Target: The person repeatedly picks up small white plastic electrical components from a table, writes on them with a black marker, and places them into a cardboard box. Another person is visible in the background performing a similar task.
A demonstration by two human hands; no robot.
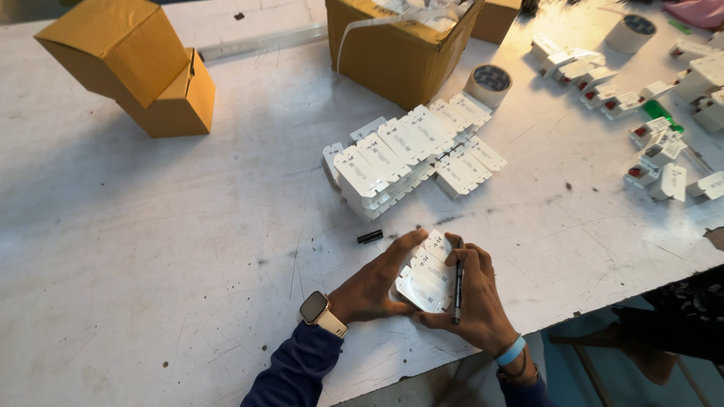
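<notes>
My left hand (375, 285) and right hand (475, 301) close around a small stack of flat white cartons (426, 275) at the near edge of the white table (151, 249). My right fingers also pinch a black pen (457, 283), held upright against the stack. The pen cap (369, 237) lies just left of my fingers. A fanned pile of cartons (411, 154) sits farther away.

Hidden, cropped and unreadable parts

The left hand (375, 284) and right hand (473, 295) cover the sides of the flat white carton (427, 273); its markings are too small to tell. The big cardboard box (400, 41) and pink item (697, 11) are cut by the top edge, the dark clothing (682, 313) by the right edge.
</notes>
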